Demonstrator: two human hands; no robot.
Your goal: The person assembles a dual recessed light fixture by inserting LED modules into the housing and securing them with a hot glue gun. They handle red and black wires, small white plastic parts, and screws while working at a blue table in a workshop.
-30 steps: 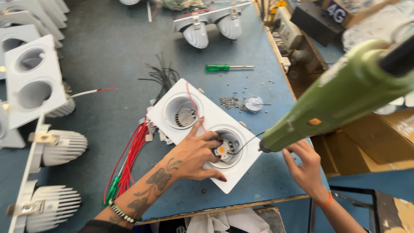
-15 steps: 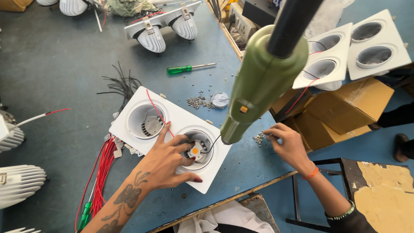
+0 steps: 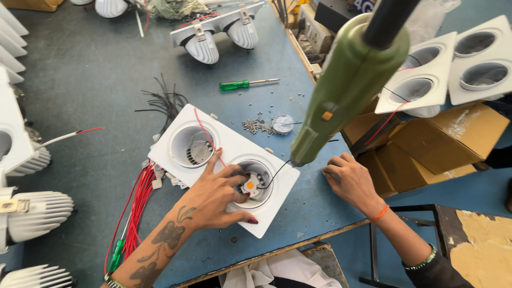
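Observation:
A white double downlight housing (image 3: 176,146) lies on the blue-grey bench. My left hand (image 3: 216,197) rests on its near opening, fingers holding a small square LED chip (image 3: 249,185) with an orange centre inside the ring. A red wire crosses the far opening. My right hand (image 3: 349,181) rests on the bench at the housing's right, fingers curled, holding nothing that I can see. A green hanging electric screwdriver (image 3: 346,85) dangles above it, its tip near the housing's right corner. A pile of small screws (image 3: 255,125) lies beyond the housing.
A green-handled screwdriver (image 3: 242,84), black cable ties (image 3: 162,101) and a bundle of red wires (image 3: 136,205) lie on the bench. Finned white lamp bodies (image 3: 37,213) line the left side. Cardboard boxes (image 3: 426,149) with more white housings (image 3: 442,69) stand at the right.
My view has shifted left and closer. My right hand has drawn back from the screw pile toward the bench's near edge. My left hand stays on the near opening.

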